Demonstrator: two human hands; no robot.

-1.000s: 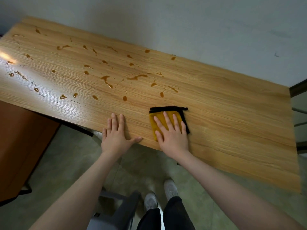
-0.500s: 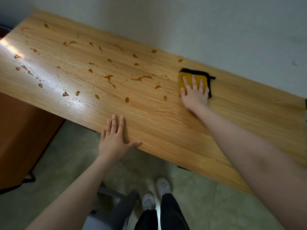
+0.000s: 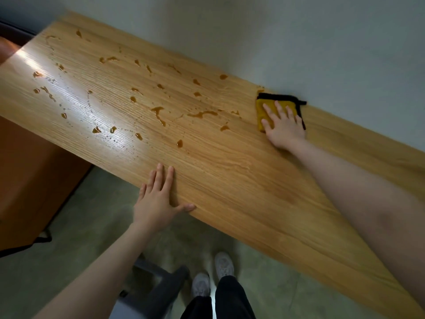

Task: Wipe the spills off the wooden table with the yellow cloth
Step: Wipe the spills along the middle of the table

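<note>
A folded yellow cloth with a black hem lies flat at the far edge of the wooden table, close to the wall. My right hand presses on it with straight, spread fingers. Brown spills dot the table's left and middle parts in several drops and streaks, the nearest one just left of the cloth. My left hand rests flat on the table's near edge, holding nothing.
A pale wall runs right behind the table. A reddish-brown cabinet stands low at the left. Below the near edge are a grey stool and my feet on the floor.
My right hand has slid the cloth from the near edge across to the far edge by the wall. The spots near the cloth's path have gone. My left hand stays put.
</note>
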